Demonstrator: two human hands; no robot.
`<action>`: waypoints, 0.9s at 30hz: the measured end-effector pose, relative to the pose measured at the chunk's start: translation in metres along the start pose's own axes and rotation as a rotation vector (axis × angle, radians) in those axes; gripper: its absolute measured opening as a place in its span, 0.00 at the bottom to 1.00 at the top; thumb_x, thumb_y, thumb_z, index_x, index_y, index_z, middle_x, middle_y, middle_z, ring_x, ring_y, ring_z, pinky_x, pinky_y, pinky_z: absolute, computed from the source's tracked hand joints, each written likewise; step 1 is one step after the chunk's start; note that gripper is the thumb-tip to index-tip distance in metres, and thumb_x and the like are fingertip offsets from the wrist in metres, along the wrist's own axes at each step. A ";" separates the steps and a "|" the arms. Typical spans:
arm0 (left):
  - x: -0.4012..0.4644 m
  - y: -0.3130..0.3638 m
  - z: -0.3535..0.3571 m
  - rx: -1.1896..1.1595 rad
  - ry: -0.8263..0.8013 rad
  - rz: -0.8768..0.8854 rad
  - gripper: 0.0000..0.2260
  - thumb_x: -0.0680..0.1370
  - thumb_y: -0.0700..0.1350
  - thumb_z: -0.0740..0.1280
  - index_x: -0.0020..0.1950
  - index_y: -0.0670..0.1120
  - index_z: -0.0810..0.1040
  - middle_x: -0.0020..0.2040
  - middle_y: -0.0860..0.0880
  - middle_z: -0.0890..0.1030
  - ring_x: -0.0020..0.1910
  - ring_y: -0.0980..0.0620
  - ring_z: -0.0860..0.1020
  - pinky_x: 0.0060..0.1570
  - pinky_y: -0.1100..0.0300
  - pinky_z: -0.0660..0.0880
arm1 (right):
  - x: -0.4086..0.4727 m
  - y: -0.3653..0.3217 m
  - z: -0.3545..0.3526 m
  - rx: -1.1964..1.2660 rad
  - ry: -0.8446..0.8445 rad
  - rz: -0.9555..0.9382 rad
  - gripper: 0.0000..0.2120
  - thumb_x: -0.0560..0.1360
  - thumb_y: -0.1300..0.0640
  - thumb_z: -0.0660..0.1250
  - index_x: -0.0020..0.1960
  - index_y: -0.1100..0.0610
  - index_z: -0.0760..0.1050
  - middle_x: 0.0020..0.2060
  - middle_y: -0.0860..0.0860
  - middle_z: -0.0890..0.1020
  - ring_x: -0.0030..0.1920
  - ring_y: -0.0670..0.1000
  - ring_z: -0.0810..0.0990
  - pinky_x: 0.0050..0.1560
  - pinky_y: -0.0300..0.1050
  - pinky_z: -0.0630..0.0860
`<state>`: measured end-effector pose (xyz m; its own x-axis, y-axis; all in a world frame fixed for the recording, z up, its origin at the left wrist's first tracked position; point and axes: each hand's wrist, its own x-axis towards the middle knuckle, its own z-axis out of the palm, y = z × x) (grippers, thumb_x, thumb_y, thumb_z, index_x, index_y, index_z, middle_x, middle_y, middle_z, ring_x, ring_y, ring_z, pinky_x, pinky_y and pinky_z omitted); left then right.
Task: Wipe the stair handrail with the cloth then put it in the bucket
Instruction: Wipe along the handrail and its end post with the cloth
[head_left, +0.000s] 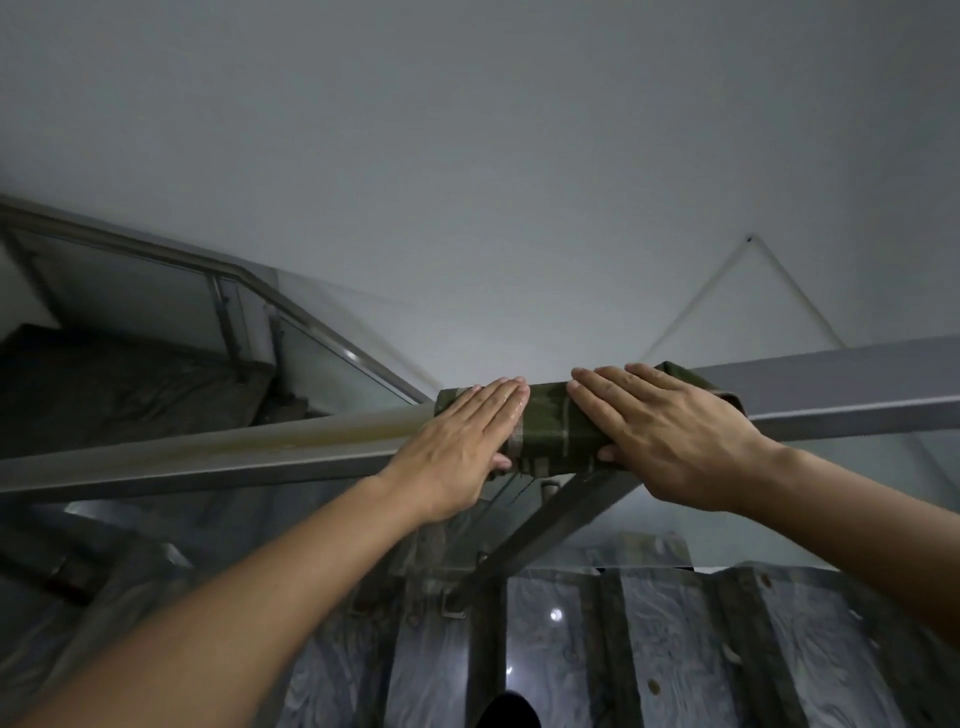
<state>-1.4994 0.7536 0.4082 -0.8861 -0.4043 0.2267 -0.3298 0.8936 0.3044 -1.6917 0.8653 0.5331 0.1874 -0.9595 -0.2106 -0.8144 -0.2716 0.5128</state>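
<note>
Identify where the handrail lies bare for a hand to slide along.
Bare handrail runs left of the left hand, and again right of the right hand. It is crowded in the middle, where both hands press the cloth.

My cloth (550, 431) is olive green with pale stripes. The rail (234, 447) is grey, stained yellowish. Steps (561, 639) are marbled grey.

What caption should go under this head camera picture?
Left hand and right hand press a green cloth draped over the stair handrail.
</note>
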 end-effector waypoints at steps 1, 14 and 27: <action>-0.006 -0.009 0.002 0.006 -0.016 -0.013 0.31 0.82 0.49 0.54 0.77 0.44 0.39 0.79 0.47 0.40 0.78 0.52 0.40 0.77 0.56 0.41 | 0.009 -0.009 -0.002 -0.007 -0.012 -0.001 0.30 0.78 0.45 0.52 0.74 0.61 0.60 0.71 0.60 0.68 0.70 0.59 0.70 0.69 0.55 0.66; -0.085 -0.110 0.022 0.046 -0.072 -0.144 0.33 0.81 0.48 0.57 0.78 0.43 0.40 0.80 0.43 0.46 0.79 0.47 0.46 0.77 0.52 0.44 | 0.104 -0.113 -0.008 -0.014 -0.080 -0.042 0.29 0.78 0.48 0.52 0.75 0.63 0.56 0.71 0.61 0.68 0.66 0.62 0.70 0.66 0.60 0.69; -0.172 -0.218 0.049 0.034 -0.038 -0.256 0.33 0.80 0.43 0.61 0.78 0.44 0.43 0.79 0.40 0.52 0.78 0.44 0.51 0.75 0.57 0.39 | 0.209 -0.223 0.002 0.019 -0.097 -0.075 0.30 0.78 0.49 0.55 0.73 0.65 0.55 0.66 0.65 0.69 0.62 0.65 0.71 0.63 0.63 0.68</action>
<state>-1.2910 0.6380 0.2576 -0.7839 -0.6109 0.1108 -0.5550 0.7696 0.3159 -1.4718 0.7252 0.3731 0.1950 -0.9243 -0.3281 -0.8103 -0.3403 0.4770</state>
